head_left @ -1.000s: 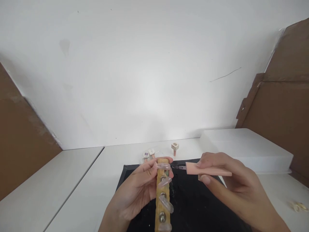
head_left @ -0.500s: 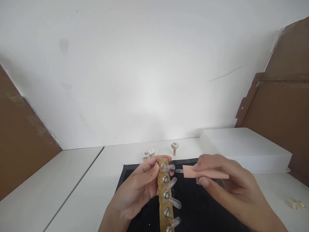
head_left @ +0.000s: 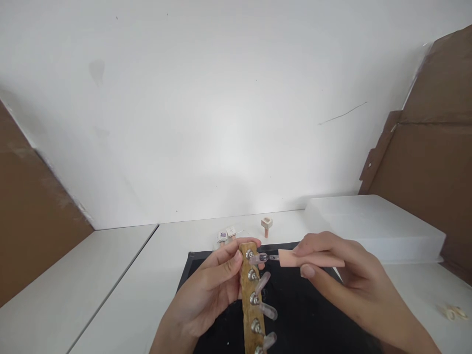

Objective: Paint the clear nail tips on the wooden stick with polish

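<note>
My left hand (head_left: pixel 212 285) grips the upper end of a wooden strip (head_left: pixel 249 285), its thumb on the left edge and its fingers behind. Several metal mounts (head_left: pixel 254 298) run down the strip, each bearing a clear false nail tip (head_left: pixel 268 310) that juts out to the right. In my right hand (head_left: pixel 339 275) is a nail polish brush, pinched by its peach-coloured cap handle (head_left: pixel 308 258). The brush's bristles (head_left: pixel 264 257) lie on the topmost nail tip (head_left: pixel 255 259). A fingertip of my left hand shows just behind that tip.
Under my hands lies a black mat (head_left: pixel 295 305) on the white table (head_left: pixel 118 295). Two small bottles (head_left: pixel 222 237) lie behind my left hand, and another (head_left: pixel 266 226) stands farther right. A white foam-like block (head_left: pixel 376 221) sits at the right, with small ring-like pieces (head_left: pixel 452 313) nearer.
The brush handle has tilted slightly and its right end has risen. The bristles have shifted a little on the top nail tip. My left hand and the strip have barely moved.
</note>
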Demonstrator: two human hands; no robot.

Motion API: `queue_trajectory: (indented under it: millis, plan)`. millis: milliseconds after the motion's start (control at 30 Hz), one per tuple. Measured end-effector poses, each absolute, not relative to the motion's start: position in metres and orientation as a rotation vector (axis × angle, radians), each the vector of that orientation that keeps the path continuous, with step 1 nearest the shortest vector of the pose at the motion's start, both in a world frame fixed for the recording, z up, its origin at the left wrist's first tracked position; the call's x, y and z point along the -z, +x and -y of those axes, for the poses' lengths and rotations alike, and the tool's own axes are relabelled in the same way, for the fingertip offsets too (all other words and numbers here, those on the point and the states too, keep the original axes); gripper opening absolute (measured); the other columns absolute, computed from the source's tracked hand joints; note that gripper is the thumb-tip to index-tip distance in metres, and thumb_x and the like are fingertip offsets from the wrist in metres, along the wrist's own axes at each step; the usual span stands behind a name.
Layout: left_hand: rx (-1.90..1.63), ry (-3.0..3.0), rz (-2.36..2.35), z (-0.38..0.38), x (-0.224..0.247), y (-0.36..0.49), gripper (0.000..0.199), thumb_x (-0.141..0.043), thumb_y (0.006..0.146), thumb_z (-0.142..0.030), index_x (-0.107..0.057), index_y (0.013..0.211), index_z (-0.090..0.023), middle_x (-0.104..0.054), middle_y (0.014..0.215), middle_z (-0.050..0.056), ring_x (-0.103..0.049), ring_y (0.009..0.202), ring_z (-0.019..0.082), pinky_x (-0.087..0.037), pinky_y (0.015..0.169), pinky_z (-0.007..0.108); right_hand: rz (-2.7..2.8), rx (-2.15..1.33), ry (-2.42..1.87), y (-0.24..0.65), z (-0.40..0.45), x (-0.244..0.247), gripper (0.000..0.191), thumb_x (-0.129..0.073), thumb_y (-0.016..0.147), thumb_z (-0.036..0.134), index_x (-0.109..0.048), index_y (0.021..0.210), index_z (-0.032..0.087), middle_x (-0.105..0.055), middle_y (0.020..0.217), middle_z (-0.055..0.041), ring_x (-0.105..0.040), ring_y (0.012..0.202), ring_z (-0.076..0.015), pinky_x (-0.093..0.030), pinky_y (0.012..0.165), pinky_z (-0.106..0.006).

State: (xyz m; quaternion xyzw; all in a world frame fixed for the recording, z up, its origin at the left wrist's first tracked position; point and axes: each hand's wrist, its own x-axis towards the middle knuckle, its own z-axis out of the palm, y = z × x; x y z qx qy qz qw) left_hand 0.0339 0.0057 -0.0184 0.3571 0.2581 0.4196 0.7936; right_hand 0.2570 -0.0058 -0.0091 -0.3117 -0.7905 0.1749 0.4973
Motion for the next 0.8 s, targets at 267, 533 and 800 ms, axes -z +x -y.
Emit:
queue_trajectory:
  millis: [267,533,800]
  plan:
    - [-0.897,0.761,-0.543,-0.0047,0.0174,0.0315,0.029,-0.076,0.081,-0.028,-0.073,0.106,-0.015,-0.075,0.086,0.006,-0.067,0.075,0.011,-0.05,0.067,0.021,1.903,-0.402,-0.776,0.2579,0.0065,0.0096,0.023,-0.056,0.091,0.012,-0.061,0.096,0.033,-0.064,0.062,0.008,-0.059,0.053,-0.0118,-0.05,0.05,-0.019]
    - [-0.928,0.719,-0.532,-0.0066,0.0206,0.0284,0.027,-0.076,0.08,-0.027,-0.074,0.105,-0.015,-0.072,0.089,0.005,-0.068,0.08,0.013,-0.051,0.07,0.021,1.932,-0.37,-0.76,0.263,0.0054,0.0118,0.024,-0.054,0.092,0.01,-0.057,0.099,0.032,-0.066,0.057,0.009,-0.057,0.046,-0.012,-0.046,0.045,-0.02]
    - [-0.946,0.716,-0.578,-0.0128,0.0211,0.0285,0.028,-0.072,0.083,-0.03,-0.075,0.107,-0.015,-0.066,0.084,0.004,-0.061,0.07,0.01,-0.052,0.067,0.02,1.91,-0.297,-0.75,0.2597,0.007,0.0072,0.023,-0.058,0.087,0.012,-0.059,0.094,0.034,-0.064,0.059,0.0097,-0.057,0.045,-0.0104,-0.045,0.044,-0.018]
